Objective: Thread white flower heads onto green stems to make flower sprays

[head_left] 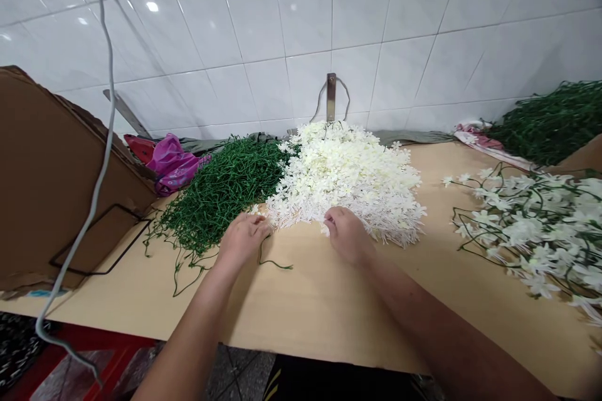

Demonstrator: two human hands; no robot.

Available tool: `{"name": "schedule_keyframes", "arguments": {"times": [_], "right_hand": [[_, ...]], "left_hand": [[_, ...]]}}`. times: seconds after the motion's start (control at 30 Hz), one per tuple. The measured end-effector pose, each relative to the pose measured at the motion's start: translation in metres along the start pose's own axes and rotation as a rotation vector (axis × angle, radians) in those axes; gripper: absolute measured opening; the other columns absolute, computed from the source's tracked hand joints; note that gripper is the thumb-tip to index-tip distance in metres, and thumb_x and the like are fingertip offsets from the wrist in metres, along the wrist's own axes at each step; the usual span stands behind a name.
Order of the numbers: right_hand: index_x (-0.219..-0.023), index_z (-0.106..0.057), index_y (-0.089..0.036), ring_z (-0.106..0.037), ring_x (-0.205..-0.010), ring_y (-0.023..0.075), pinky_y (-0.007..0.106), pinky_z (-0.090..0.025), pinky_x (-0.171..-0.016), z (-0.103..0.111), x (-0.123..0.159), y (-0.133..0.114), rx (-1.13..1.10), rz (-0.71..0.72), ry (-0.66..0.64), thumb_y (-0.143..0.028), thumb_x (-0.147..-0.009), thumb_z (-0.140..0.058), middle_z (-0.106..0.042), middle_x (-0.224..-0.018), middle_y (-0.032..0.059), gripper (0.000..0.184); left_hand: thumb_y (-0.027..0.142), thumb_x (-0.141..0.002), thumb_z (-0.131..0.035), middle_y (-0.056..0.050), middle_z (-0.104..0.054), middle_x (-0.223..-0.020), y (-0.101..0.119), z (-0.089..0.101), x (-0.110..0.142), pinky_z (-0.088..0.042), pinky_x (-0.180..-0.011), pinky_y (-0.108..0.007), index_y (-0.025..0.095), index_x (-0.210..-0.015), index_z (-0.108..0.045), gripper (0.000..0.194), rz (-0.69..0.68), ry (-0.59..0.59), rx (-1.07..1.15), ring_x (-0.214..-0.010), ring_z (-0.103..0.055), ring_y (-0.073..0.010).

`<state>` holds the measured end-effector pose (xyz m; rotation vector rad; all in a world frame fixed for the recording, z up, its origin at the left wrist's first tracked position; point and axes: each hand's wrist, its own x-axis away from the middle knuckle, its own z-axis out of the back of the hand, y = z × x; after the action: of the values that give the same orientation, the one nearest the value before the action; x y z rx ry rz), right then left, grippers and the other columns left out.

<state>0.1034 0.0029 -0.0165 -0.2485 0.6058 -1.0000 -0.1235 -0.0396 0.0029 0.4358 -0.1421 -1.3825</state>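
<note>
From left fingers [261, 228] (rightward) trails a green stem [275, 262].

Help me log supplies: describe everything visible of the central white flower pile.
The pile is a loose mound of small white, yellow-tinged blossoms, plastic or fabric by the look, with thin pale stems fringing its front. It lies on the tan tabletop, meeting the green stem heap; the left hand and right hand are at its front edge.
</note>
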Motion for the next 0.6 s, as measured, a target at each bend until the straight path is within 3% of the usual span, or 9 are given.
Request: {"name": "schedule_keyframes", "arguments": {"times": [0.07, 0.2, 0.33, 0.47, 0.6], "right_hand": [[-0.085, -0.053, -0.014, -0.049, -0.079, 0.0182, 0.029, -0.038, -0.073, 0.001, 0.002, 0.004, -0.079, -0.047, 0.032, -0.011, -0.080, -0.036, -0.057, -0.082, 0.0084, 0.018], [-0.095, -0.052, -0.011, -0.051, -0.080, 0.0164, 0.029, -0.041, -0.074, 0.000, 0.004, 0.010, -0.221, -0.105, 0.076, -0.008, -0.075, -0.039, -0.054, -0.090, 0.0106, 0.024], [-0.081, -0.056, -0.014, -0.052, -0.075, 0.0151, 0.029, -0.043, -0.069, 0.002, 0.001, 0.018, -0.384, -0.157, 0.092, -0.012, -0.072, -0.043, -0.054, -0.083, 0.0075, 0.016], [-0.083, -0.056, -0.014, -0.049, -0.061, 0.0118, 0.028, -0.042, -0.058, 0.009, -0.002, 0.027, -0.724, -0.336, 0.096, -0.020, -0.073, -0.044, -0.055, -0.076, 0.0048, 0.017], [-0.083, -0.058, -0.014, -0.042, -0.053, 0.0079, 0.025, -0.039, -0.055, 0.019, -0.001, 0.029, -1.071, -0.428, 0.046, -0.026, -0.069, -0.051, -0.051, -0.064, -0.0005, 0.019]], "left_hand": [[0.037, -0.073, -0.045, -0.008, -0.058, -0.094, 0.005, -0.002, -0.009, -0.038, -0.071, -0.029, 0.019, -0.100, -0.060, 0.035, -0.016, 0.067, -0.121, -0.091, -0.052, -0.0228], [0.031, -0.074, -0.044, -0.004, -0.061, -0.091, 0.017, -0.008, -0.022, -0.037, -0.069, -0.027, 0.023, -0.087, -0.063, 0.023, -0.074, 0.005, -0.237, -0.086, -0.054, -0.0200], [0.032, -0.076, -0.041, -0.002, -0.063, -0.085, 0.026, -0.004, -0.027, -0.034, -0.060, -0.026, 0.023, -0.079, -0.061, 0.023, -0.027, 0.102, -0.216, -0.074, -0.056, -0.0179], [0.037, -0.075, -0.040, -0.002, -0.063, -0.072, 0.033, -0.001, -0.029, -0.032, -0.053, -0.025, 0.022, -0.082, -0.058, 0.024, 0.069, 0.137, -0.008, -0.063, -0.054, -0.0167], [0.036, -0.072, -0.046, 0.000, -0.057, -0.061, 0.053, -0.016, -0.024, -0.034, -0.052, -0.023, 0.019, -0.077, -0.054, 0.020, 0.011, 0.061, 0.383, -0.056, -0.051, -0.0135]]}}
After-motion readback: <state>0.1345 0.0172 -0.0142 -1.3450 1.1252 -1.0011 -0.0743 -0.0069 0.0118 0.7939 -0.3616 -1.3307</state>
